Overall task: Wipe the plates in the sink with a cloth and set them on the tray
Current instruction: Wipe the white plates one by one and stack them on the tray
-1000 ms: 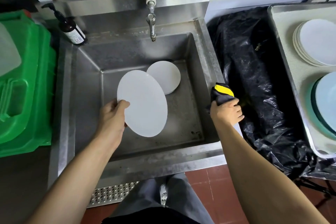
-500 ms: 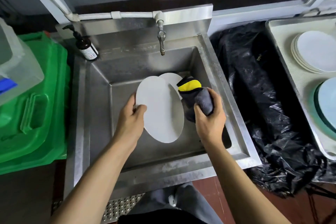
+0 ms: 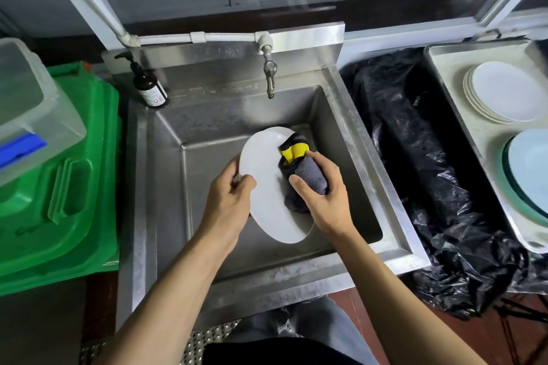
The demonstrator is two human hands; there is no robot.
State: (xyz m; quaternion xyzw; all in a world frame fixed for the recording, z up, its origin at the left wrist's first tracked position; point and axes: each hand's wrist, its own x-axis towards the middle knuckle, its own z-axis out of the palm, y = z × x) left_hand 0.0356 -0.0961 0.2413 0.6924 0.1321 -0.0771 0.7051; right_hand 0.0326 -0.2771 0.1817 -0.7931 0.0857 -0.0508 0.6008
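At centre frame, the left hand [image 3: 229, 197] pinches the left rim of a white oval plate [image 3: 268, 187], thumb on its face and fingers behind, holding it tilted over the steel sink [image 3: 332, 139]. The right hand [image 3: 321, 195] curls round a bunched grey-and-yellow cloth [image 3: 299, 170] and presses it against the plate's right half. The plate looks rigid, smooth and breakable, likely slick if wet, so a firm rim hold with fingers backing it seems the safe purchase; the cloth is soft and folds to the surface. At right frame, beyond a black plastic bag [image 3: 415, 157], the tray [image 3: 444, 68] holds stacked white plates [image 3: 504, 95] and pale blue plates [image 3: 530, 166].
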